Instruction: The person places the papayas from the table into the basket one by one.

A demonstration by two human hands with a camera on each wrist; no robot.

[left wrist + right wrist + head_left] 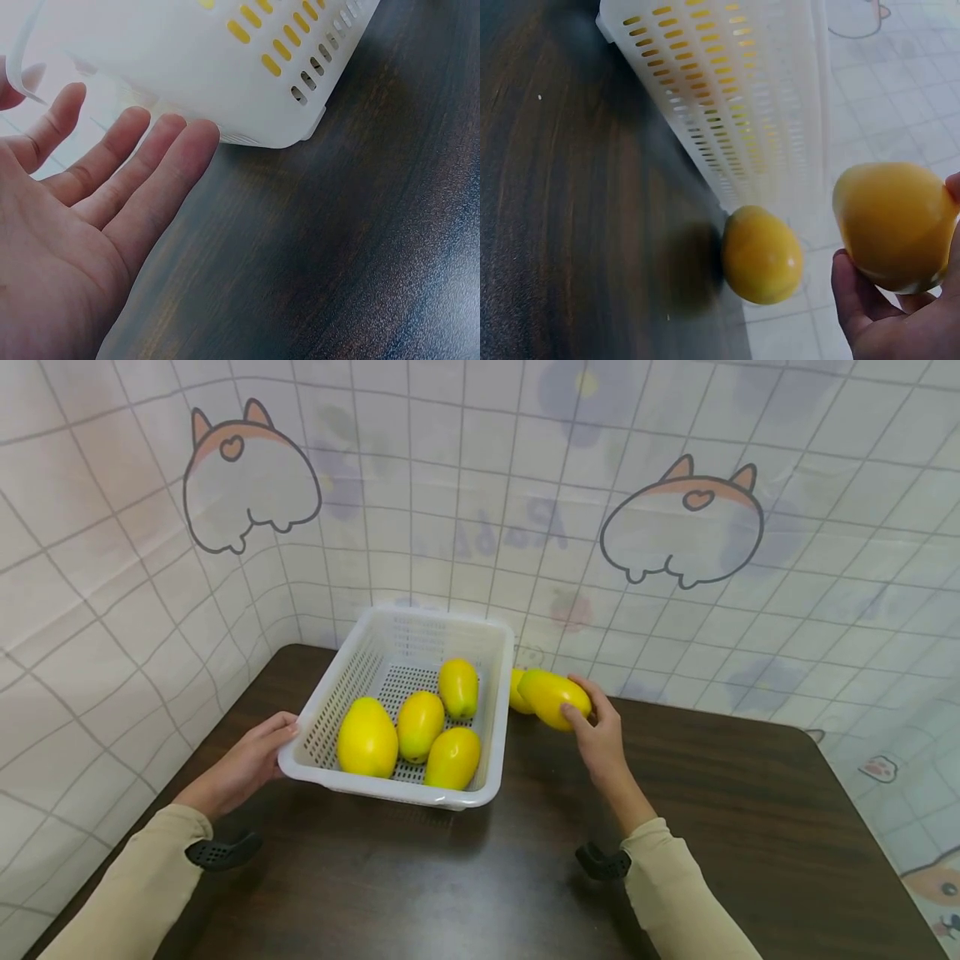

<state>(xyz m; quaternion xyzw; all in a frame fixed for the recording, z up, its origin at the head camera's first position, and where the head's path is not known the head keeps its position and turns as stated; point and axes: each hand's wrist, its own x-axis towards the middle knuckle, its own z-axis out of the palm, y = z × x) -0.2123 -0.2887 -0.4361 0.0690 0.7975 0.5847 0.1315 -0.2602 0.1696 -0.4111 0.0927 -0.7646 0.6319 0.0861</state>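
Note:
A white plastic basket point(491, 777) with slotted sides holds several yellow mangoes point(367, 739). My left hand point(258, 756) holds the basket at its near left corner, thumb at the rim. In the left wrist view, the fingers point(161, 169) of that hand reach along the basket's outer wall point(195, 75). To the right of the basket, my right hand point(600, 739) grips another yellow mango point(555, 697), raised above the tabletop; the right wrist view shows this mango point(892, 225) between thumb and fingers. One more mango point(761, 255) lies against the basket's right side, partly hidden in the head view.
The dark wooden table point(720, 827) carries the basket near its back left. A white checked curtain point(465, 485) with cartoon animals hangs along the table's back and left edges. Black wrist devices point(221, 852) sit on both sleeves.

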